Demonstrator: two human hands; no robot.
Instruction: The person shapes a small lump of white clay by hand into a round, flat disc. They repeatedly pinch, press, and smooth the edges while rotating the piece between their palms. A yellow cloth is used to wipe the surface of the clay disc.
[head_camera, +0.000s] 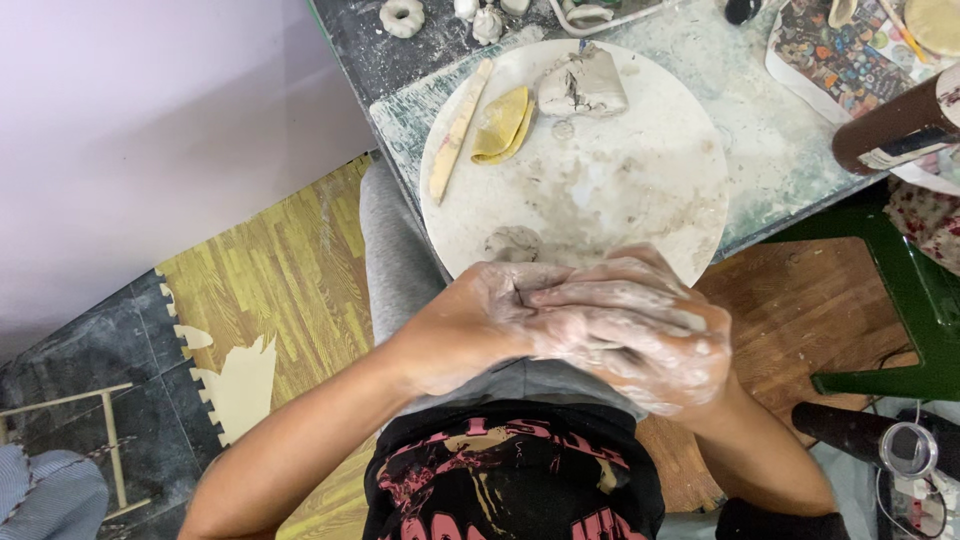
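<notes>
1. Clay-smeared, the left hand and right hand press palm to palm, closed on each other; whether any clay lies between them cannot be told.
2. One round white board sits at 12 o'clock of the hands, on the counter.
3. On it: one grey clay lump, one yellow sponge, one wooden stick whose long axis runs from 7 to 1 o'clock.

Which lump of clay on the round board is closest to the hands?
The small flattened clay lump at the round board's near edge, just above the left hand; the big cracked block sits far side.
</notes>
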